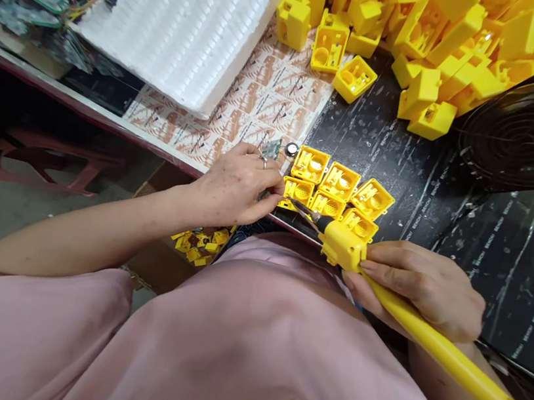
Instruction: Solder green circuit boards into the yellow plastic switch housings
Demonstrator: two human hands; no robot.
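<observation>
Two hands share the work here: our right hand [421, 288] is wrapped around the long yellow handle of a soldering iron [428, 328], fingers closed over the shaft just behind its blocky yellow head, while our left hand [236, 186] pinches down on the nearest yellow housing [298, 191] at the table's edge, fingertips closed on its near-left side, with what looks like a small green circuit board [271, 148] just beyond its knuckles. The iron's dark metal tip [302, 210] lies low across the front of the housing, pointing at the left fingertips; we cannot tell whether it touches the part. We judge the step in hand to be working on the first housing of a tidy batch of six [337, 193], set side by side in two rows on the black mat [423, 182]. The next move, as we read it, calls for a steady left pinch and a fine placing of the tip clear of the fingers. The housings are small open square shells, bright yellow, showing round grilles and moulded ribs inside. A large loose heap of yellow shells [443, 39] lies farther back, beside a white foam sheet [182, 22] and a black wire fan guard [530, 131].
</observation>
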